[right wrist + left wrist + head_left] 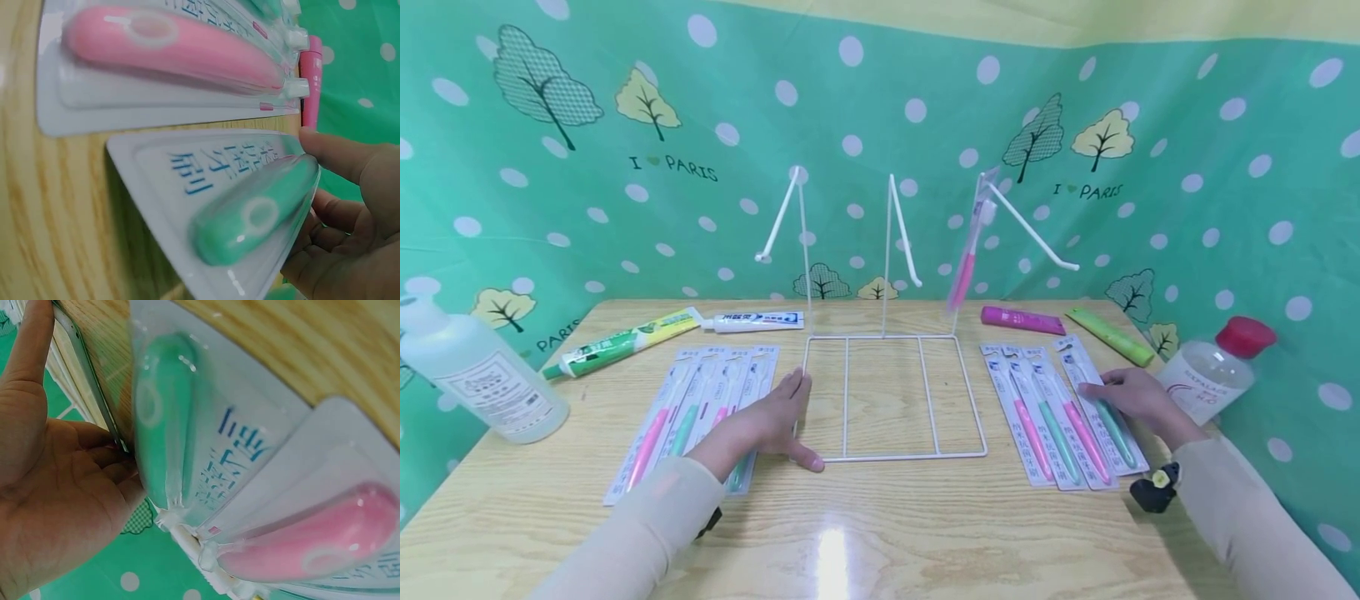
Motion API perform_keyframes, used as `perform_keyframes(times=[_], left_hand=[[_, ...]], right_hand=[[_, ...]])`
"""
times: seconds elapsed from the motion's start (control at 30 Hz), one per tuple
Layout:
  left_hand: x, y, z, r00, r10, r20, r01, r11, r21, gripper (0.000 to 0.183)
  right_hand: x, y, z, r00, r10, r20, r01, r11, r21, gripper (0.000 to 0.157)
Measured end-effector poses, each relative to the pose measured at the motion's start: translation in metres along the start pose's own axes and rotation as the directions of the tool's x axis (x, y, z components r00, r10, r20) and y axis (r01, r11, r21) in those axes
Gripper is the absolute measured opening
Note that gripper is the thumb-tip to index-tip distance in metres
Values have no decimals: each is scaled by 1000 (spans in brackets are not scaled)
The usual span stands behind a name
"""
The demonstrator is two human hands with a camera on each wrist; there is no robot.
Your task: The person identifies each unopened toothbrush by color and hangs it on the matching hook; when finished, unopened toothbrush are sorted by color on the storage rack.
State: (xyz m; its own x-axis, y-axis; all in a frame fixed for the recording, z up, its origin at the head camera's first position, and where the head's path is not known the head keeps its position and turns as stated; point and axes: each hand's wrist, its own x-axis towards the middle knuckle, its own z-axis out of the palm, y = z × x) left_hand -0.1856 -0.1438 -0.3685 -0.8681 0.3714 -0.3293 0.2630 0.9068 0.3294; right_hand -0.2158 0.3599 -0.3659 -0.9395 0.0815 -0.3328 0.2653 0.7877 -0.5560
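My right hand [1138, 398] pinches the edge of a packaged green toothbrush [256, 212], the rightmost of the right-hand group. In the right wrist view that pack tilts, its near end off the wood. A packaged pink toothbrush [175, 50] lies beside it. My left hand [775, 421] rests at the left side of the white wire rack [895, 457], fingers extended along the base and thumb at its front corner. Packaged toothbrushes [651, 437] lie partly under my left forearm. One packaged pink toothbrush [966, 267] hangs on the rack's right hook.
Toothpaste tubes lie behind the groups: green-yellow [625, 342], white-blue [752, 322], magenta [1022, 320] and light green [1108, 336]. A pump bottle [497, 379] stands far left, and a red-capped bottle [1210, 375] is close to my right hand. A polka-dot curtain [917, 142] surrounds the table.
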Motion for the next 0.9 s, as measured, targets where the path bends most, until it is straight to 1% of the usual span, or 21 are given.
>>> perform_keyframes(times=[0.07, 0.27, 0.33, 0.37, 0.47, 0.53, 0.6, 0.7, 0.77, 0.9], left_hand=[[0, 0, 0, 1000, -2, -1, 2, 1000, -2, 132], [-1, 0, 0, 1000, -2, 1, 2, 1000, -16, 132], [-1, 0, -1, 1000, 0, 3, 0, 1000, -15, 131], [-1, 0, -1, 1000, 2, 4, -2, 1000, -13, 131], [-1, 0, -1, 1000, 3, 5, -3, 1000, -7, 131], [-1, 0, -2, 1000, 5, 5, -5, 1000, -6, 131], [-1, 1, -2, 1000, 8, 5, -8, 1000, -10, 131], [-1, 1, -3, 1000, 12, 7, -12, 1000, -14, 131], [-1, 1, -3, 1000, 12, 9, -12, 1000, -16, 131], [-1, 1, -3, 1000, 9, 15, -9, 1000, -5, 131]], right_hand=[[-2, 0, 0, 1000, 4, -8, -4, 1000, 6, 70], [-7, 2, -4, 999, -33, -33, 33, 999, 5, 80], [-8, 3, -6, 998, -54, -42, 54, 998, 13, 80], [-9, 4, -7, 997, -63, -45, 64, 998, 23, 81], [-11, 5, -10, 994, -98, -55, 103, 989, 104, 77], [-14, 3, -12, 993, -99, -71, 109, 983, 146, 75], [-18, -1, -14, 992, -103, -70, 114, 977, 182, 76], [-27, -11, -17, 992, -108, -72, 120, 973, 195, 78], [-34, -19, -18, 989, -134, -65, 145, 971, 193, 79], [-46, -38, -17, 978, -196, -69, 206, 958, 199, 73]])
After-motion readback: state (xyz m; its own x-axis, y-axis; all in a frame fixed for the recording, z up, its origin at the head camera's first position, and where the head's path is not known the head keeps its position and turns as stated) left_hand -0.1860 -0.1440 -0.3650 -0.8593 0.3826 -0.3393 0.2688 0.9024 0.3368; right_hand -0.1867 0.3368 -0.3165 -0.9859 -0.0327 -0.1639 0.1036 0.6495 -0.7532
